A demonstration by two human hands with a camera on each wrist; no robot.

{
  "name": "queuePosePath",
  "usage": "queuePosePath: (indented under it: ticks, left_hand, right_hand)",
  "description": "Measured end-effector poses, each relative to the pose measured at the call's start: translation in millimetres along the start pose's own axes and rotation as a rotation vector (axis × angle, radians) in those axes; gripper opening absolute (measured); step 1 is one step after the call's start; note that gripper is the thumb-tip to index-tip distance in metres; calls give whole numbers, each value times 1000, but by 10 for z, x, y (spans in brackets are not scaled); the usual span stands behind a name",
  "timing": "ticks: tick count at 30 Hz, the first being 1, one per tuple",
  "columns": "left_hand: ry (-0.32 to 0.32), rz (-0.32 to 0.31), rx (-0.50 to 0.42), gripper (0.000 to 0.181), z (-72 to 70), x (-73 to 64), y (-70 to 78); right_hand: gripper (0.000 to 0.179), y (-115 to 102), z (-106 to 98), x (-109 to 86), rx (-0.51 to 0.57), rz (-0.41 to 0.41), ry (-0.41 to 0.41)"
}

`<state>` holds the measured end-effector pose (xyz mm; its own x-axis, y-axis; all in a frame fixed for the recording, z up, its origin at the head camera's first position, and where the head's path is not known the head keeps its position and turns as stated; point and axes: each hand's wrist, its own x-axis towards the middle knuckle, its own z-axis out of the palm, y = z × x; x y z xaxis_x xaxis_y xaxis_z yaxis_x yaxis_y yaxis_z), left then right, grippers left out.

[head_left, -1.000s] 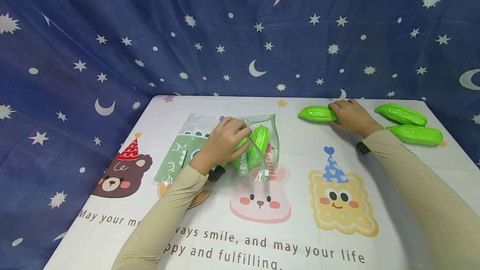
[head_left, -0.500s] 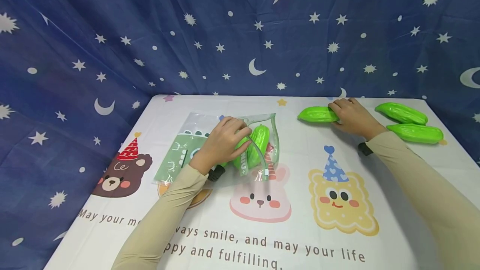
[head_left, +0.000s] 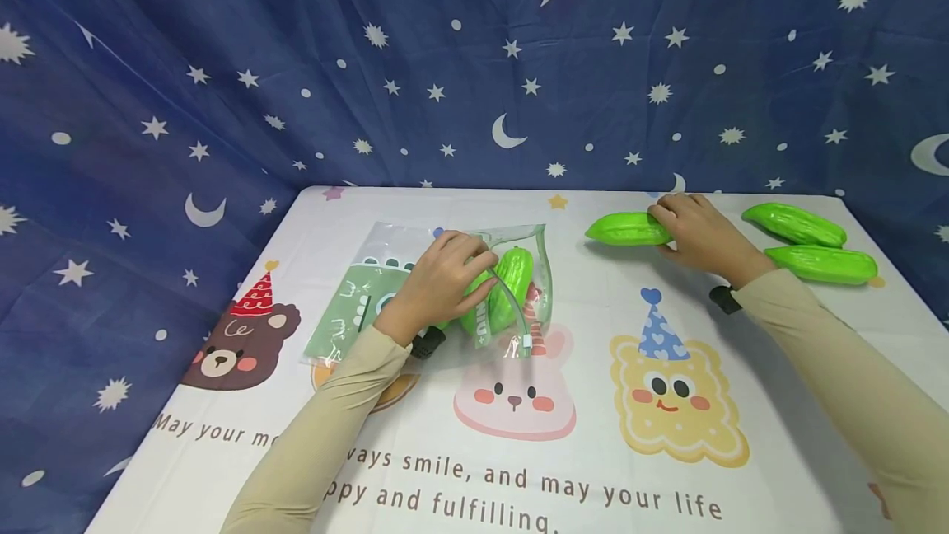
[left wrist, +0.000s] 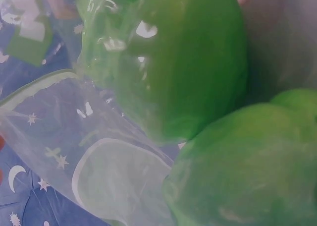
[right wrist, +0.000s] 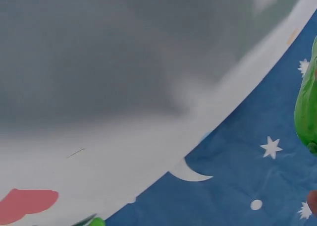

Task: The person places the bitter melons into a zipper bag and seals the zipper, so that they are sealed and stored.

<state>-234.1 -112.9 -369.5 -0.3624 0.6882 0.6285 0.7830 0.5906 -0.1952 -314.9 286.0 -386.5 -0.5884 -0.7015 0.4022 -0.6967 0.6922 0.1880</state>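
My left hand [head_left: 442, 280] pinches the mouth edge of a clear zip bag [head_left: 348, 307] with a green cartoon print. Inside that bag lie plump green ridged vegetables, one vegetable [head_left: 516, 278] showing near the opening; the left wrist view has a vegetable [left wrist: 178, 52] close up through the plastic. At the back right, my right hand [head_left: 700, 237] grips the right end of another green ridged vegetable [head_left: 625, 229], its left end pointing toward the bag. Only part of this vegetable [right wrist: 307, 107] enters the right wrist view, at the right border.
Two more green vegetables lie to the right of my right hand, one vegetable [head_left: 793, 225] behind the other vegetable [head_left: 823, 264]. A white cartoon-printed cloth [head_left: 593, 402] covers the table. A blue star-patterned curtain [head_left: 415, 48] hangs behind and at the left.
My right hand and the gripped vegetable have shifted slightly, with the vegetable's tip a little further left and nearer. The left hand and bag have stayed put.
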Motion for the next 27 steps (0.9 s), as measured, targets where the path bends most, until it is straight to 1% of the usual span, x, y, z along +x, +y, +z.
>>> queuePosePath:
  ticks: [6, 13, 22, 27]
  left_hand:
    - [0, -3, 5, 14, 9, -2, -5]
    - [-2, -4, -1, 13, 11, 0, -11]
    - [1, -9, -5, 13, 7, 5, -16]
    - [-5, -17, -8, 14, -1, 5, -16]
  right_hand:
    - [54, -66, -44, 8, -7, -31, 43]
    - [55, -205, -167, 48, -4, -58, 74]
    - [61, -368, -297, 90, 20, -113, 102]
    - [61, -470, -340, 115, 29, -157, 130]
